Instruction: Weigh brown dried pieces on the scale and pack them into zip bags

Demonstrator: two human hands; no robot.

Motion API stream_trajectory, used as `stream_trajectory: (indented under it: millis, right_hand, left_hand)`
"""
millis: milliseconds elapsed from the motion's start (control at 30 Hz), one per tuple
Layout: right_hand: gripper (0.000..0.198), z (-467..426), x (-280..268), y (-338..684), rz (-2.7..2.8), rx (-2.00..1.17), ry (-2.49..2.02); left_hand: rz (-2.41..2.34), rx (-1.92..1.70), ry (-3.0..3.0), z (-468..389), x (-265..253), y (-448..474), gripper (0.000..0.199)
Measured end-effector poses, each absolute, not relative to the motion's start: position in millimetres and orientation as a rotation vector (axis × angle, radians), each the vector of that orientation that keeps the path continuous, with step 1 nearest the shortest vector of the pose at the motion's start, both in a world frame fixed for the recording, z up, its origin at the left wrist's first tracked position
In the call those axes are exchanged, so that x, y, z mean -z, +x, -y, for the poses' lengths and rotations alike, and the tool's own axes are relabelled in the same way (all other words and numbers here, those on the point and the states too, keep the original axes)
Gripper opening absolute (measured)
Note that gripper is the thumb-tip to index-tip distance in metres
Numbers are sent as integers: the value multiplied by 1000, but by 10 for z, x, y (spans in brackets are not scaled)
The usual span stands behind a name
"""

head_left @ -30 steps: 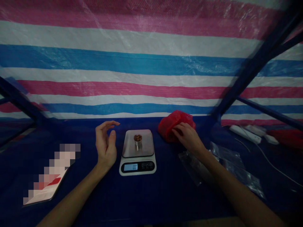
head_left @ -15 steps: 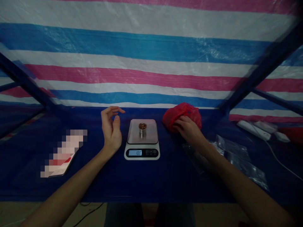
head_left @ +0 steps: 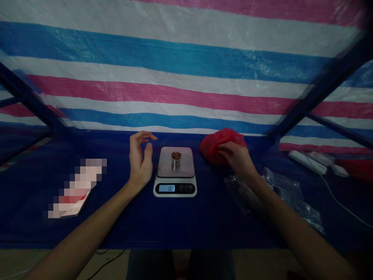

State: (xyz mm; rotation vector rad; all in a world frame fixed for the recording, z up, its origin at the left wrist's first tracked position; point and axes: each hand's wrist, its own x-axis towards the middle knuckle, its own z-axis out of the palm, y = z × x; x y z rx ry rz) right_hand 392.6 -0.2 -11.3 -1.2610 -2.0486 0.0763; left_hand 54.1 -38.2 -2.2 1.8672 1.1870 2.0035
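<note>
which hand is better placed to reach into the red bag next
Probably the right hand: its fingers are already at the red bag. The left hand is open and apart from the bag, left of the scale, so it would have to cross over.

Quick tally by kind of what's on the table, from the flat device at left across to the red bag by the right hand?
Flat device: 1
Digital scale: 1
Metal cup: 1
Red bag: 1
Total: 4, leaving out the brown pieces, too small to count.
</note>
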Motion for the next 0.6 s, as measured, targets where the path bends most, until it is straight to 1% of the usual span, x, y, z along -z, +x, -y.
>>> stream_trajectory:
  millis: [133, 300, 367, 467, 533, 600]
  right_hand:
    - [14, -71, 47, 3979, 2124, -134, -1285]
    - [28, 105, -382, 4173, 2073, -53, -1235]
    - [29, 294, -555, 4321, 2211, -178, -1209]
    - [23, 628, -653, 4585, 2497, -491, -1207]
    - [22, 825, -602, 4753, 2555, -529, -1271]
    - [26, 967, -493, 4885, 2531, -449, -1345]
  left_hand:
    - [-1194, -1968, 1931, 388, 37, 555, 26]
    - [-1180, -1946, 2028, 405, 38, 576, 27]
    - [-1166, -1962, 2051, 416, 29, 580, 27]
    - [-1156, -2004, 2063, 436, 9, 587, 28]
    - [-1148, -2016, 2073, 446, -5, 601, 28]
    - [-1123, -2027, 2087, 454, -23, 624, 28]
